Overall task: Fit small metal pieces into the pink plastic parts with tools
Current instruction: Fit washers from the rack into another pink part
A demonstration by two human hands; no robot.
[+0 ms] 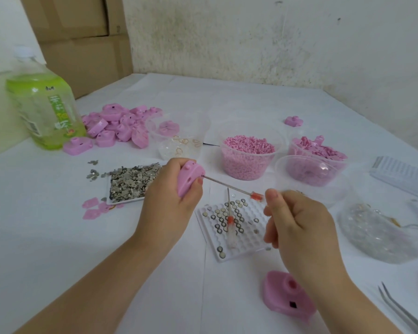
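My left hand [171,196] grips a pink plastic part [188,179] above the table. My right hand [297,227] holds a thin screwdriver [229,186] by its red-and-clear handle, and the metal tip is in a hole on the part's side. A second screwdriver [230,219] lies on a white honeycomb tray [249,239] that carries several small round metal pieces. A white tray of flat metal pieces [130,182] sits left of my left hand. Another pink part [287,295] lies on the table below my right wrist.
A heap of pink parts [121,126] and a green drink bottle [44,109] stand at the back left. Clear tubs with pink bits [249,155] and pink pieces [316,153] stand behind my hands. Tweezers [401,312] lie at the lower right, a clear bowl [381,235] above them.
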